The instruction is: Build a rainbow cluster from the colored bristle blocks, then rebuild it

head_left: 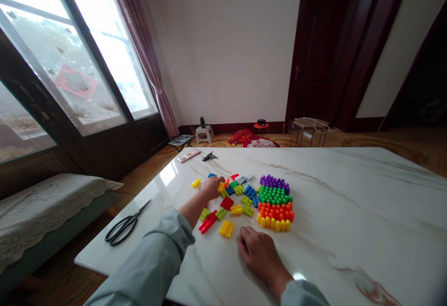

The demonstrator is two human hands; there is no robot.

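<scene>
My left hand (pixel 211 187) reaches into the loose pile of plastic building blocks, its fingers closed at a yellow block (pixel 220 187). An orange block (pixel 226 183) lies by the fingertips. Around the hand are red, blue, white and lime-green pieces, among them a long red block (pixel 208 222) and a dark red one (pixel 226 203). My right hand (pixel 256 250) rests on the table with curled fingers, nothing visible in them. Nearest to it are a yellow block (pixel 226 229) and a knobbed set of blocks (pixel 275 195) in purple, green, orange and yellow rows.
Black-handled scissors (pixel 127 224) lie on the marble-patterned table (pixel 349 203) at left. Toward its far left corner are a phone (pixel 188 155) and a small black tool (pixel 209 156). A covered bench (pixel 52 213) stands left; stools (pixel 204 133) are beyond the table.
</scene>
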